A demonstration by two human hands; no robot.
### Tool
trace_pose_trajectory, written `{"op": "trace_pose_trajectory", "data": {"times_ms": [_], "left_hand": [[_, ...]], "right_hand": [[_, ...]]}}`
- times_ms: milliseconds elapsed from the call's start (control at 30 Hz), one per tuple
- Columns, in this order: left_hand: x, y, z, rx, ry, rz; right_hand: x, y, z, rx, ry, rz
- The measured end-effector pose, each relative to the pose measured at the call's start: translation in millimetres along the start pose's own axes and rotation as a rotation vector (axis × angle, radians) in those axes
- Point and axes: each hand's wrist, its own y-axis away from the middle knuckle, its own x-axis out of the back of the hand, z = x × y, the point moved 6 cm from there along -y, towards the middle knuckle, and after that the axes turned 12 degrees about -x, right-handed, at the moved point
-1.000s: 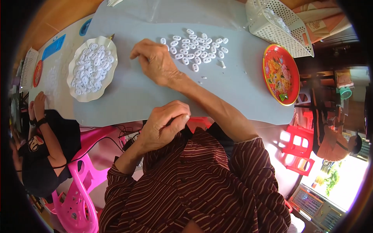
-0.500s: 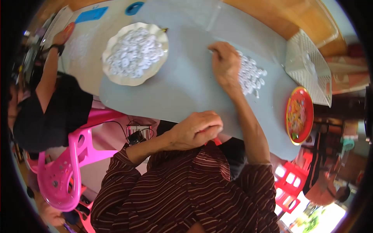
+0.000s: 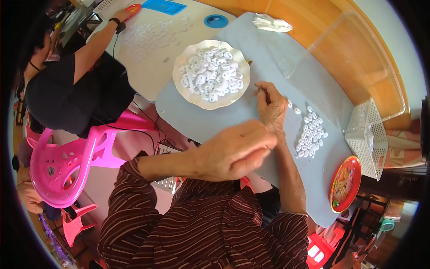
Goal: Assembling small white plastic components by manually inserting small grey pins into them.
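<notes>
My right hand (image 3: 271, 106) rests on the grey-blue table (image 3: 201, 119), fingers bent down and together, between a white scalloped plate (image 3: 188, 96) heaped with small white oval pieces and a loose pile of the same white pieces (image 3: 310, 132). Whether its fingertips hold a piece is hidden. My left hand (image 3: 236, 151) is raised near my chest, over the table's near edge, curled into a fist with nothing visible in it. I wear a brown striped shirt.
A red-orange patterned plate (image 3: 345, 184) lies at the table's right end, beside a white perforated basket (image 3: 369, 139) and a clear plastic box (image 3: 354, 67). A person in black (image 3: 76, 96) works at a white table on the left, behind a pink plastic chair (image 3: 67, 161).
My right hand has left the loose pile and moved toward the white plate. My left hand stays closed near my chest. The view has swung, so the table now runs diagonally.
</notes>
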Motion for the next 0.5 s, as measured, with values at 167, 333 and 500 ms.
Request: {"op": "trace_pose_trajectory", "data": {"times_ms": [167, 333, 500], "left_hand": [[90.4, 8.1, 11.0, 0.031, -0.462, 0.166], [192.3, 42.6, -40.1, 0.080, -0.698, 0.442], [266.9, 108.1, -128.3, 0.266, -0.928, 0.509]], "right_hand": [[-1.7, 6.5, -4.3, 0.032, -0.046, -0.050], [2.3, 6.9, -7.9, 0.015, 0.001, -0.070], [-3.1, 7.2, -10.5, 0.029, -0.017, -0.083]]}}
